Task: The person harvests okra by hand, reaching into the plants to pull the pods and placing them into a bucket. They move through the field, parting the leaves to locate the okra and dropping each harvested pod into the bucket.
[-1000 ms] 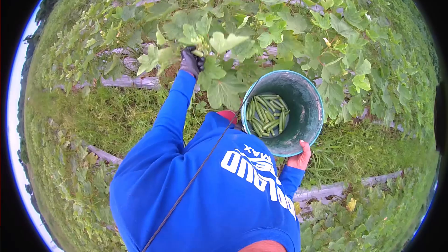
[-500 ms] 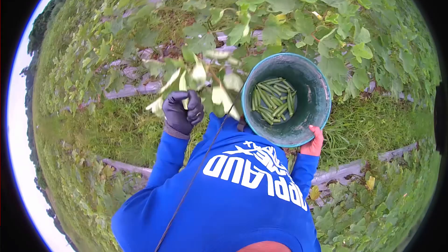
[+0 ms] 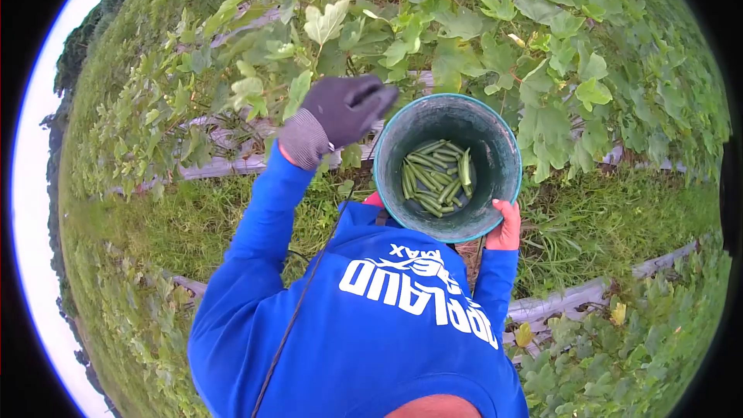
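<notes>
My right hand (image 3: pixel 505 226) grips the near right rim of a green bucket (image 3: pixel 499 143), its fingers over the edge. The bucket tilts toward me, and a pile of green okra pods (image 3: pixel 435 174) lies at its bottom. One okra pod (image 3: pixel 464 167) stands more upright at the right of the pile. My left hand (image 3: pixel 344 112), in a dark glove with a grey cuff, hovers just beyond the bucket's upper left rim. It is slightly blurred. A gap shows between thumb and forefinger, with nothing visible in it; the other fingers are mostly hidden.
Leafy okra plants (image 3: pixel 464 19) fill the row ahead, reaching the bucket's far side. Plastic mulch (image 3: pixel 224 166) shows beneath them. A grass strip (image 3: pixel 573 224) runs below the bucket, with more plants (image 3: pixel 604 364) behind me. A dark cord (image 3: pixel 309 282) hangs over my blue shirt (image 3: pixel 364 340).
My left hand has moved up and right from the pale leaves to the bucket's rim, its curled fingers loosening. The disturbed leaves have sprung back. The bucket has shifted slightly left with my right hand.
</notes>
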A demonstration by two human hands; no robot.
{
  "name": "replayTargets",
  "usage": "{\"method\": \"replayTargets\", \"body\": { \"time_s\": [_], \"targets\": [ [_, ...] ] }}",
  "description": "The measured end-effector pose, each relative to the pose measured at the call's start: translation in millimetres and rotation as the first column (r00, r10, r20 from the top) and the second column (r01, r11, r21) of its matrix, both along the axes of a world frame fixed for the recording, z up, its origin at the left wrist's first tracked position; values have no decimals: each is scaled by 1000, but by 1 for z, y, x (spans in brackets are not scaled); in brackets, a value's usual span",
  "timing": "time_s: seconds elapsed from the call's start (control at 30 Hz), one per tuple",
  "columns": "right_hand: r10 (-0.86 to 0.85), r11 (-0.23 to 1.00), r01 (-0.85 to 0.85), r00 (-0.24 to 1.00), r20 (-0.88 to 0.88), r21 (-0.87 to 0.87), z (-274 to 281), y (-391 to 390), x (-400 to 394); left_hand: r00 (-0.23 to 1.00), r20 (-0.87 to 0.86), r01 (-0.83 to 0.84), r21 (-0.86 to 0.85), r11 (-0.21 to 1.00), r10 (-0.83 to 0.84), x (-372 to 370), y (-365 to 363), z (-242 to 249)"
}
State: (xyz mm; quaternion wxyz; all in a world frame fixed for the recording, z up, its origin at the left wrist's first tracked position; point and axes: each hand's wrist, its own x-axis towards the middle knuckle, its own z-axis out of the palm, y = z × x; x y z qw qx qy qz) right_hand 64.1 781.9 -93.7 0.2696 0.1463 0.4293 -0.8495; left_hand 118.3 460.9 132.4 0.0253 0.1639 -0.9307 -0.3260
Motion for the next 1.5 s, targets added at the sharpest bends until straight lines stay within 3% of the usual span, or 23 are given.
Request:
{"method": "replayTargets", "body": {
  "time_s": [0.07,0.1,0.2,0.3,0.37,0.47,0.5,0.53,0.57,0.6,0.73,0.77,0.8,0.83,0.87,0.9,0.93,1.07,1.27,1.4,1.43,1.47,1.5],
  "targets": [
    [-10,1000,10,1000,20,0,-1,2,5,986,-101,-109,193,975,130,-16,-46,17],
    [-38,999,38,999,26,-1,-6,3,6,969,-59,-218,234,947,238,-26,-78,20],
    [-78,997,77,994,75,17,-8,1,3,953,-28,-290,195,937,300,-63,-167,8],
    [-125,992,119,984,125,51,-17,-1,-3,941,150,-331,236,913,303,-86,-245,-27],
    [-133,990,122,978,162,73,-14,-4,-5,834,474,-372,102,922,284,-86,-284,-49],
    [-170,983,151,965,200,108,-20,-1,-5,722,628,-397,31,917,291,-67,-311,-72],
    [-183,980,162,960,211,113,-22,0,-4,778,604,-238,24,971,175,-51,-323,-86],
    [-197,978,175,956,219,117,-24,-1,-5,772,610,-243,24,970,178,-36,-333,-98],
    [-191,979,168,955,226,115,-23,-4,-6,866,498,34,39,999,-49,-20,-340,-108],
    [-185,980,162,955,232,116,-25,-6,-7,879,377,308,18,951,-292,-12,-337,-108],
    [-150,987,128,952,265,98,-25,-12,-17,884,388,130,332,934,-261,9,-311,-113],
    [-139,989,120,951,278,85,-23,-13,-19,827,404,292,285,913,-391,10,-306,-109],
    [-124,991,103,953,278,87,-24,-13,-21,834,403,277,286,917,-378,13,-301,-113],
    [-108,993,90,954,280,80,-25,-13,-23,768,406,514,69,855,-495,15,-299,-118],
    [-94,994,77,956,279,71,-27,-13,-25,678,440,702,-150,696,-589,17,-298,-122],
    [-82,996,66,958,275,67,-29,-13,-26,655,483,733,-220,644,-581,20,-296,-128],
    [-77,996,62,958,275,62,-29,-13,-26,662,481,726,-225,649,-574,21,-294,-133],
    [-55,997,39,961,273,61,-27,-13,-29,695,615,488,-23,873,-373,7,-284,-136],
    [-77,997,65,953,292,50,-19,-16,-24,747,577,410,-11,912,-329,-6,-321,-147],
    [-127,991,106,947,295,86,-22,-18,-21,771,557,439,-115,891,-308,-28,-358,-172],
    [-133,990,110,943,305,90,-21,-19,-21,810,570,302,-203,931,-138,-40,-345,-161],
    [-140,989,115,938,317,97,-19,-20,-21,809,568,316,-198,928,-154,-55,-334,-153],
    [-158,986,132,936,314,103,-18,-23,-21,856,513,120,-309,943,59,-70,-328,-151]
  ]
}}
